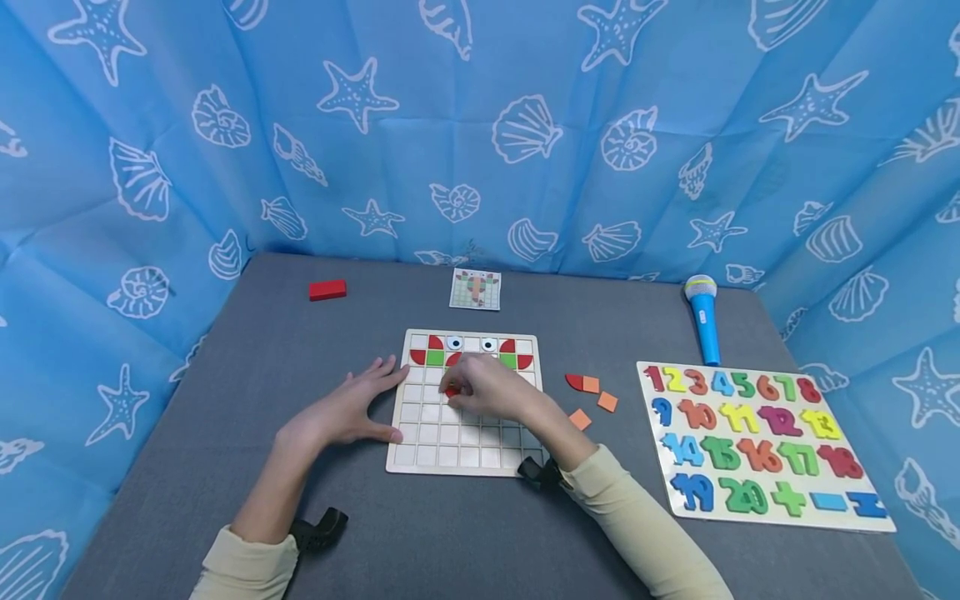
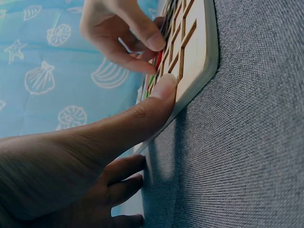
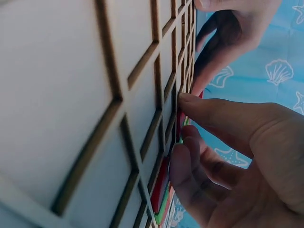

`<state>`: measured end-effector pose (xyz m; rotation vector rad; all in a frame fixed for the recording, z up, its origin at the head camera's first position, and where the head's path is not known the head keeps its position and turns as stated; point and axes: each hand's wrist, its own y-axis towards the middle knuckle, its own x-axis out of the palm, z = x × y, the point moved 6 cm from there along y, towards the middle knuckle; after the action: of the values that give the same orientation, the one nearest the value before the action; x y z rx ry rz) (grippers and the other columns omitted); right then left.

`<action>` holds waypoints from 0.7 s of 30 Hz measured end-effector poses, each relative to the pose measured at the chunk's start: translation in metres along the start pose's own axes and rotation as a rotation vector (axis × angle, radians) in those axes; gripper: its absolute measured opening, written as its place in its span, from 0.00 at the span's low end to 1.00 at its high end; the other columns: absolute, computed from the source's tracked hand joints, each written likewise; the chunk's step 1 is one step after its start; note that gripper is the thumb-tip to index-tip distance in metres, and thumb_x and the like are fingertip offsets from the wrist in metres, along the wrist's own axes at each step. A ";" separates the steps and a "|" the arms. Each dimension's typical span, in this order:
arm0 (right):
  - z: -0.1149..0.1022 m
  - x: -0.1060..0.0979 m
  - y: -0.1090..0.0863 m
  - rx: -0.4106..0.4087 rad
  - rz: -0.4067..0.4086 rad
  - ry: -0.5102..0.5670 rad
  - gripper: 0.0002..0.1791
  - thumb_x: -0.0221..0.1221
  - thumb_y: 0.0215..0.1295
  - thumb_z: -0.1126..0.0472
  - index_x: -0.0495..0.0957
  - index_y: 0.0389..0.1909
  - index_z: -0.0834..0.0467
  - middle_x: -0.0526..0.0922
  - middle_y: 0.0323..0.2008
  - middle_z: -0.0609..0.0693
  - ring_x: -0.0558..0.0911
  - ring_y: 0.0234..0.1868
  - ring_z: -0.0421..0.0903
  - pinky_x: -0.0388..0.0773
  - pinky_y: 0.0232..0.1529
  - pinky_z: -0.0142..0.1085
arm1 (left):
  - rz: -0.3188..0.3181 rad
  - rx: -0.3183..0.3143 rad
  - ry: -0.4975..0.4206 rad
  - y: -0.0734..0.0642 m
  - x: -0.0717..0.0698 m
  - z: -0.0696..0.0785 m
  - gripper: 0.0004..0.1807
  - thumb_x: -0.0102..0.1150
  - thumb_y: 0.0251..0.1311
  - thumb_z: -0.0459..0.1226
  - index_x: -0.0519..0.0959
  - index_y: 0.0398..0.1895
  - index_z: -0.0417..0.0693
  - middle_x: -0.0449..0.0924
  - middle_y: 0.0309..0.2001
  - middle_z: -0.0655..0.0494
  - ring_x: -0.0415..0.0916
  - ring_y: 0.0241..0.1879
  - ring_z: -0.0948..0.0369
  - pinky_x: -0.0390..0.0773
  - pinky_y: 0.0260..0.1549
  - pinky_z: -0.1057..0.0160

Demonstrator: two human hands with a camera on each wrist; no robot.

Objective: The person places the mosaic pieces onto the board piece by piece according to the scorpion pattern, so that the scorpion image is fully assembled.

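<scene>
A white grid board (image 1: 427, 456) lies on the table, with red quarter-circle pieces (image 1: 525, 362), green squares (image 1: 435, 357) and two eye pieces (image 1: 454, 342) in its far rows. My right hand (image 1: 491, 385) is over the board's middle and pinches a small red piece (image 1: 452, 390) at a cell below the far rows; its fingers partly hide that piece. Spread along the left edge, my left hand (image 1: 341, 408) rests its thumb (image 2: 164, 90) on the board's rim, the other fingers straight.
Right of the board lie a loose red quarter-circle (image 1: 573, 382) and three orange squares (image 1: 607, 402). Farther right are a number puzzle board (image 1: 780, 517) and a blue toy microphone (image 1: 705, 321). A picture card (image 1: 476, 289) and a red block (image 1: 327, 290) lie at the back.
</scene>
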<state>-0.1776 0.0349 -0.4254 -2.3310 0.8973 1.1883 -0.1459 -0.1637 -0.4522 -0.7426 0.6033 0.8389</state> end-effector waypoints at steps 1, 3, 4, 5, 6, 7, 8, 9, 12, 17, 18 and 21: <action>0.000 0.000 -0.001 -0.005 -0.002 0.001 0.09 0.71 0.68 0.67 0.92 0.48 0.59 0.92 0.42 0.51 0.81 0.36 0.42 0.80 0.40 0.32 | 0.000 0.007 -0.004 0.000 0.000 -0.001 0.61 0.81 0.58 0.54 0.56 0.89 0.51 0.45 0.89 0.35 0.37 0.89 0.35 0.42 0.81 0.22; 0.000 -0.001 -0.002 -0.013 -0.005 0.009 0.09 0.71 0.68 0.67 0.92 0.48 0.59 0.92 0.41 0.52 0.81 0.36 0.42 0.79 0.41 0.31 | -0.001 0.021 -0.010 0.000 0.001 -0.003 0.61 0.80 0.57 0.57 0.56 0.89 0.52 0.45 0.89 0.35 0.37 0.89 0.35 0.42 0.80 0.21; 0.000 -0.001 -0.004 -0.015 -0.007 0.014 0.10 0.71 0.68 0.67 0.91 0.49 0.59 0.91 0.41 0.52 0.81 0.36 0.42 0.79 0.41 0.31 | 0.003 0.027 -0.019 0.002 0.002 -0.006 0.62 0.80 0.57 0.58 0.56 0.89 0.53 0.45 0.89 0.35 0.38 0.89 0.35 0.42 0.80 0.20; 0.000 -0.002 -0.005 -0.014 -0.008 0.022 0.10 0.71 0.69 0.67 0.91 0.49 0.58 0.91 0.42 0.52 0.82 0.37 0.42 0.79 0.42 0.31 | 0.003 0.031 -0.017 0.002 0.002 -0.008 0.62 0.80 0.56 0.59 0.56 0.89 0.54 0.45 0.89 0.35 0.38 0.89 0.35 0.42 0.79 0.20; 0.000 -0.003 -0.007 -0.013 -0.008 0.031 0.10 0.71 0.69 0.66 0.91 0.50 0.58 0.91 0.43 0.52 0.82 0.38 0.42 0.80 0.42 0.31 | 0.009 0.035 -0.021 0.004 0.004 -0.010 0.62 0.80 0.55 0.60 0.57 0.89 0.55 0.46 0.89 0.36 0.38 0.89 0.35 0.43 0.79 0.20; 0.001 -0.004 -0.009 -0.010 -0.007 0.045 0.11 0.71 0.69 0.66 0.91 0.50 0.58 0.91 0.44 0.52 0.83 0.38 0.42 0.81 0.42 0.31 | 0.007 0.025 -0.014 0.004 0.004 -0.011 0.63 0.81 0.54 0.60 0.57 0.89 0.56 0.46 0.89 0.38 0.39 0.89 0.36 0.43 0.80 0.20; 0.002 -0.006 -0.011 -0.006 -0.006 0.060 0.11 0.71 0.69 0.66 0.91 0.51 0.59 0.91 0.45 0.52 0.83 0.38 0.42 0.82 0.43 0.31 | 0.008 0.025 -0.012 0.005 0.004 -0.011 0.63 0.81 0.54 0.60 0.57 0.89 0.56 0.46 0.89 0.38 0.39 0.89 0.35 0.44 0.79 0.20; 0.003 -0.008 -0.013 0.001 -0.004 0.074 0.11 0.71 0.69 0.66 0.91 0.51 0.59 0.91 0.45 0.53 0.84 0.38 0.42 0.82 0.43 0.31 | 0.010 0.023 -0.006 0.005 0.004 -0.011 0.63 0.81 0.54 0.59 0.57 0.89 0.55 0.46 0.89 0.37 0.40 0.89 0.35 0.44 0.79 0.20; 0.007 -0.015 -0.023 0.020 0.013 0.106 0.12 0.70 0.70 0.65 0.91 0.52 0.59 0.92 0.44 0.53 0.84 0.37 0.41 0.83 0.42 0.31 | 0.007 0.003 0.005 0.004 0.002 -0.006 0.62 0.83 0.55 0.55 0.57 0.88 0.52 0.46 0.89 0.37 0.39 0.89 0.35 0.44 0.80 0.21; 0.018 -0.027 -0.043 0.052 0.052 0.123 0.11 0.71 0.70 0.64 0.90 0.51 0.58 0.92 0.41 0.50 0.85 0.37 0.38 0.83 0.40 0.30 | -0.003 -0.022 0.028 0.001 0.000 0.004 0.60 0.82 0.58 0.50 0.56 0.88 0.47 0.45 0.89 0.35 0.39 0.89 0.35 0.44 0.82 0.23; 0.021 -0.030 -0.048 0.061 0.061 0.127 0.10 0.71 0.70 0.64 0.90 0.50 0.58 0.92 0.41 0.49 0.85 0.37 0.38 0.83 0.40 0.30 | -0.002 -0.024 0.032 0.001 0.000 0.004 0.60 0.82 0.58 0.50 0.56 0.88 0.47 0.45 0.89 0.35 0.39 0.89 0.35 0.44 0.82 0.23; 0.030 -0.038 -0.062 0.094 0.089 0.127 0.11 0.72 0.69 0.63 0.90 0.50 0.58 0.92 0.41 0.48 0.85 0.38 0.38 0.83 0.40 0.30 | 0.000 -0.023 0.039 0.002 0.000 0.005 0.60 0.82 0.58 0.49 0.56 0.88 0.47 0.46 0.89 0.35 0.40 0.89 0.35 0.45 0.82 0.23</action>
<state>-0.1693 0.1116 -0.4091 -2.3338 1.0870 1.0174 -0.1462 -0.1589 -0.4502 -0.7813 0.6296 0.8344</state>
